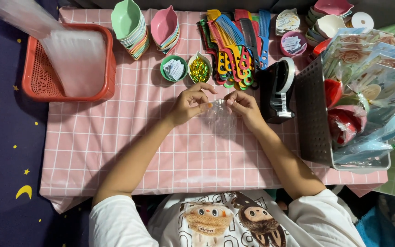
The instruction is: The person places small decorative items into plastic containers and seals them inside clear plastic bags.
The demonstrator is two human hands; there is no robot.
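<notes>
- Left hand: at frame centre, forearm rising from the lower left; fingers curled, thumb and forefinger pinched on the top edge of a small clear plastic bag.
- Right hand: just right of centre, forearm rising from the lower right; fingertips pinched narrowly on the same edge, nearly meeting the left hand.
- Surface: a low table under a pink checked cloth, on a dark blue floor covering with yellow moons and stars.
- Upper left: a red mesh basket holding a stack of clear sleeves.
- Top edge: stacked leaf-shaped dishes, coloured combs, a green cup of paper slips, a cup of gold foil pieces.
- Right of the hands: a black tape dispenser; beyond it, a grey perforated bin of wrapped packets.
- Bag: transparent, crinkled, glinting, hanging from the fingers down onto the cloth at centre.
</notes>
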